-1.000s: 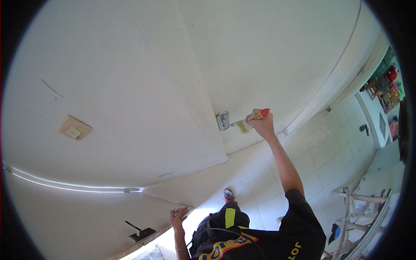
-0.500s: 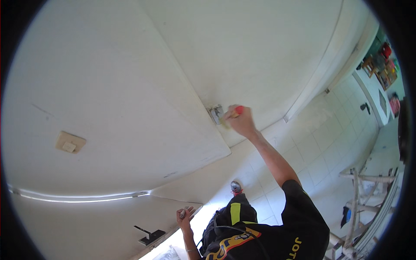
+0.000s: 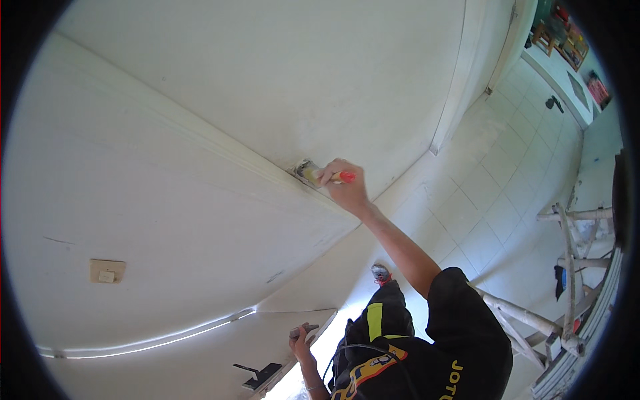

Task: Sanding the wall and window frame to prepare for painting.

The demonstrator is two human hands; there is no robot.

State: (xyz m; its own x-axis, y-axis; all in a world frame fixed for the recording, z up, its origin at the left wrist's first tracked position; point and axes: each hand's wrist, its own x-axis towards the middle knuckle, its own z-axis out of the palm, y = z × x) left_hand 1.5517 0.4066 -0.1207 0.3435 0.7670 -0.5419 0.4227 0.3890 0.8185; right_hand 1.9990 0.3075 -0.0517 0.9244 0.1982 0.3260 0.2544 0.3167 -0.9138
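Observation:
My right hand (image 3: 347,190) is closed around a paintbrush (image 3: 345,177) with a red handle end. Its pale bristles meet a small, rough-edged wall recess (image 3: 304,168) that looks like an electrical box opening, just beside the wall's corner edge. Low in the view, my left hand (image 3: 301,347) is curled around a small grey object (image 3: 305,329) whose kind I cannot make out. That hand hangs near the edge of a pale door panel, away from the recess.
A beige light switch (image 3: 107,271) is on the left wall face. What looks like a black door handle (image 3: 262,375) projects below my left hand. A paint-spattered wooden frame (image 3: 570,267) stands at right on the tiled floor (image 3: 493,180); a dark object (image 3: 553,104) lies farther off.
The brush has come onto the recess, its bristles now pressed there rather than beside it. The view has turned, and my left hand's grip on the grey object looks tilted differently.

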